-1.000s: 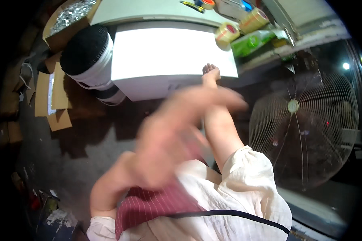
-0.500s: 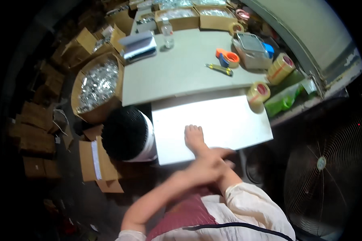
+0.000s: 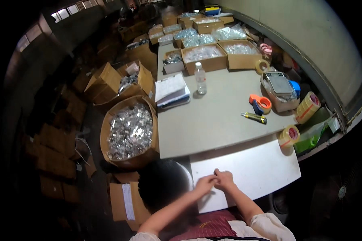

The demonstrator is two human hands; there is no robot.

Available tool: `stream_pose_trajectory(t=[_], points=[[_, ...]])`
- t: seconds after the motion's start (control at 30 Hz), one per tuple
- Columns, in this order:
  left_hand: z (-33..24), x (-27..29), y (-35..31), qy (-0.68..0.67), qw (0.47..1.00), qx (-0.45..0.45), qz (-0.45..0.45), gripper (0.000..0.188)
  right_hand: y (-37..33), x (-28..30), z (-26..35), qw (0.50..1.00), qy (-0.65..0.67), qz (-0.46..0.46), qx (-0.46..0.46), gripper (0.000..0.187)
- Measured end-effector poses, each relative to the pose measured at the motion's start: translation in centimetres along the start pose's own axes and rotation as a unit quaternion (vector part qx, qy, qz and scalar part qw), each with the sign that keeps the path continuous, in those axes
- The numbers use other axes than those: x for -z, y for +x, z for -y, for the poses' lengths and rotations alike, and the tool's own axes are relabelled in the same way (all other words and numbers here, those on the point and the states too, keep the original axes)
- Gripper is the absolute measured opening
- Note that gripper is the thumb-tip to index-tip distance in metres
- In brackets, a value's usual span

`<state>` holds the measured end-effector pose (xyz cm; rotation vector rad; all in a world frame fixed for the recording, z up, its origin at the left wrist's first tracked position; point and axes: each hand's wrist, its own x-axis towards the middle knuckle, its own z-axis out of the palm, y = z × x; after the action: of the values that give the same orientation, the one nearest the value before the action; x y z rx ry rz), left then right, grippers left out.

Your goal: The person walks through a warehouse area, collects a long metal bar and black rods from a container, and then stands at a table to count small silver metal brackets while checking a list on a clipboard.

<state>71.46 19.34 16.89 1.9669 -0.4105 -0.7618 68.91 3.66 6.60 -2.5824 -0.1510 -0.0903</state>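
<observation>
My left hand and my right hand meet over the left part of a white board. The fingers of both are bent and drawn together, touching each other. Whatever may lie between them is too small or hidden to make out. Left of the hands, beside the board, stands a white bucket heaped with a black mass. At the board's far right corner sits a stack of clear tape rolls.
Beyond the board, a grey table holds a bottle, papers, a utility knife, an orange tape dispenser and a scale. A carton of shiny silver pieces stands left. A fan is at right.
My left hand has left my right forearm and now meets my right hand. The right hand's fingers have curled in from the board. The view has tilted up, showing more of the far table.
</observation>
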Motion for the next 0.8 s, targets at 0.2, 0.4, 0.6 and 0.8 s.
stream_pose_trajectory(t=[0.2,0.4,0.6,0.8], points=[[2.6,9.7,7.0,0.026,0.985,-0.013,-0.172,0.023,-0.4,0.4,-1.2,0.998,-0.017,-0.040,-0.037,0.011],[4.6,10.8,12.1,0.337,0.907,-0.125,-0.221,0.043,-0.2,-0.7,-1.1,0.997,-0.034,-0.047,-0.044,0.008],[4.7,9.9,14.6,0.451,0.873,-0.101,-0.156,0.068,0.0,-0.3,-1.1,0.998,-0.019,-0.050,-0.034,0.007],[3.3,10.2,14.8,0.447,0.884,-0.046,-0.131,0.071,-0.1,-0.3,-1.9,0.999,-0.012,-0.052,-0.004,0.008]])
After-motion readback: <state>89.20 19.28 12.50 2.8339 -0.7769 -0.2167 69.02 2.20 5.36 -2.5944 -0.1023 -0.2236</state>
